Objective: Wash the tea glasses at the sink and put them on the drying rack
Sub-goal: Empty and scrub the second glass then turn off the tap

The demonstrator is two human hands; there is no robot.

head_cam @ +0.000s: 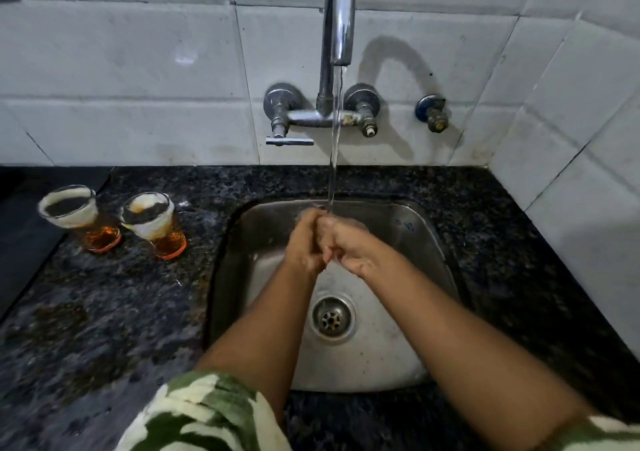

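Observation:
Two tea glasses stand upright on the dark granite counter left of the sink, each with amber tea at the bottom and whitish film round the rim: one glass far left, the other glass beside it. Water runs from the tap into the steel sink. My left hand and my right hand are pressed together under the stream, over the back of the basin. The right hand's fingers are curled against the left palm. I see no object between them.
The drain lies in the middle of the basin. A lever handle sticks out under the left valve, and a separate small valve sits on the tiled wall to the right. A black mat covers the counter's far left.

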